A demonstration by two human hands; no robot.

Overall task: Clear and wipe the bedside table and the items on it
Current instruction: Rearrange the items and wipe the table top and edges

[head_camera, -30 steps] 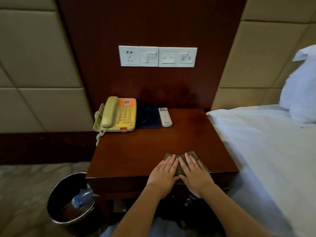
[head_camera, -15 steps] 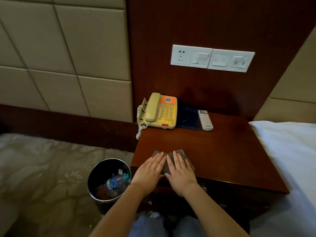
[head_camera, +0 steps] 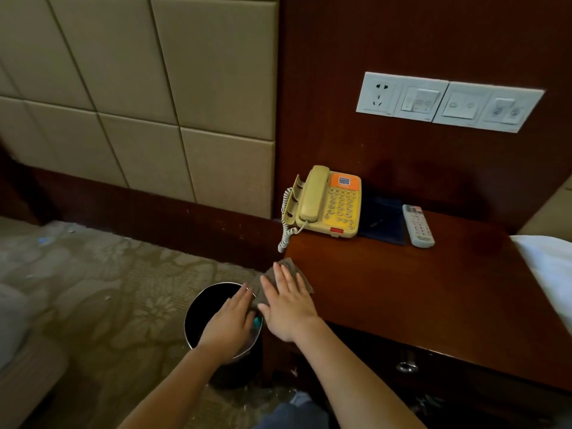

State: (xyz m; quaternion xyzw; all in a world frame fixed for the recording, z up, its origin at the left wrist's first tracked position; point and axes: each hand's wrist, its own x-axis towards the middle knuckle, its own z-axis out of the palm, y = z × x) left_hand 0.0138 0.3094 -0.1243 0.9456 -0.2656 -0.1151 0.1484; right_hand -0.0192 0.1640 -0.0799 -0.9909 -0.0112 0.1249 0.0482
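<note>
**Cloth at the table's left edge, bin below**

Hands lie side by side, both flat with straight fingers. The right hand (head_camera: 288, 308) presses a grey-brown folded cloth (head_camera: 305, 284) on the left edge of the dark red-brown wooden bedside table (head_camera: 402, 289), near its front-left corner. Part of the cloth hangs past that edge. The left hand (head_camera: 230, 320) hovers off the table over the bin's mouth, fingertips at the overhanging part; I cannot tell whether it bears on the cloth.

My reading is that dust is being swept off the edge into the bin. The cloth could slip from under the palm and drop in, since so little of it rests on wood. Sweepings could miss the mouth and land on the patterned carpet. A wipe further back along this edge might catch the coiled cord (head_camera: 286, 224) dangling off the back-left corner and drag the telephone.

The yellow corded telephone with an orange panel (head_camera: 328, 202) sits at that corner. Beside it along the back edge lie a dark blue flat pad (head_camera: 383, 219) and a white remote control (head_camera: 418, 226). None is cleared yet, so the wood beneath them would go unwiped.

The round dark metal waste bin (head_camera: 202, 308) stands on the floor just beside the table's left edge. The left hand covers most of its inside; a speck of teal shows between the hands, too little to name.
</note>
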